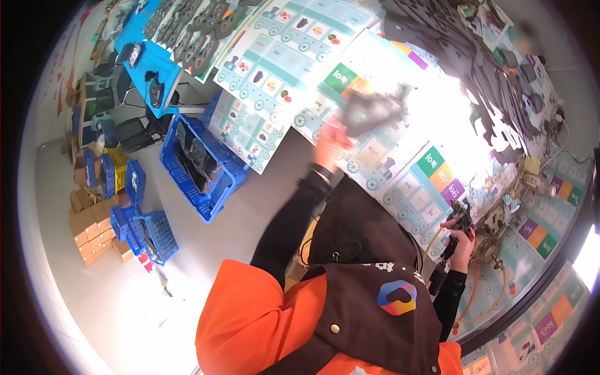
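My left hand (pixel 333 145), smeared by motion, is over the near edge of the printed table sheet. A dark grey, open-patterned part (pixel 373 114) is at its fingertips, blurred along with the hand, and seems gripped at its near end. On the right, the fingers of my right hand (pixel 462 245) are wrapped round a black object (pixel 459 220) that looks like a hand tool; its exact kind is hard to make out. The table's covering sheet (pixel 409 194) carries teal cart drawings and coloured blocks.
Several dark, flat pieces (pixel 447 40) are heaped along the table's far side. Similar parts (pixel 209 31) lie at the far left. A blue crate (pixel 215 203) with dark parts stands left on the floor, beyond it cardboard boxes (pixel 94 222). An orange hose (pixel 476 290) curves at the right.
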### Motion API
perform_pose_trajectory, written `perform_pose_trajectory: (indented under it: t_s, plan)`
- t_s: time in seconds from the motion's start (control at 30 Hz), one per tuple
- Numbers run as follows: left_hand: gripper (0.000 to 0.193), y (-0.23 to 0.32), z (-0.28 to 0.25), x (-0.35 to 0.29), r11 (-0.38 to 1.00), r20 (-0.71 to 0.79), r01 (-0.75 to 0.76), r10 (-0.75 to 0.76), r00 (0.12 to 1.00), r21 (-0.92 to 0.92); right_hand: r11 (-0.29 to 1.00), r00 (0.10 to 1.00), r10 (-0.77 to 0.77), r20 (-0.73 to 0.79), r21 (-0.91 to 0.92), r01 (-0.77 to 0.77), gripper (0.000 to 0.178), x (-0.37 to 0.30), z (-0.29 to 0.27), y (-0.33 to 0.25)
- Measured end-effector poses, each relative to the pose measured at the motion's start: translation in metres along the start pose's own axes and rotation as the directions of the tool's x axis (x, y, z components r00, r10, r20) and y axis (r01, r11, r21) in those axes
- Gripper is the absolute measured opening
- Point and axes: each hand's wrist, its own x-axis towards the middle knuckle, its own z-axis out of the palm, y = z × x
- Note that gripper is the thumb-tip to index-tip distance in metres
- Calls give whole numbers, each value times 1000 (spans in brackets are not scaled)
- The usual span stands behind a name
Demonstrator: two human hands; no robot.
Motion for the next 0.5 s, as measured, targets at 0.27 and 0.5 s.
perform_pose_trajectory:
  t_s: [0.27,0.5]
  plan:
    - [37,10,-341,247,661,-417,84,364,833,746,996,998,60,18,-63,-59,46,5,17,-11]
    - [59,85,-448,333,278,-596,582,-38,802,764,988,983,152,105,-54,-146,42,27,15,8]
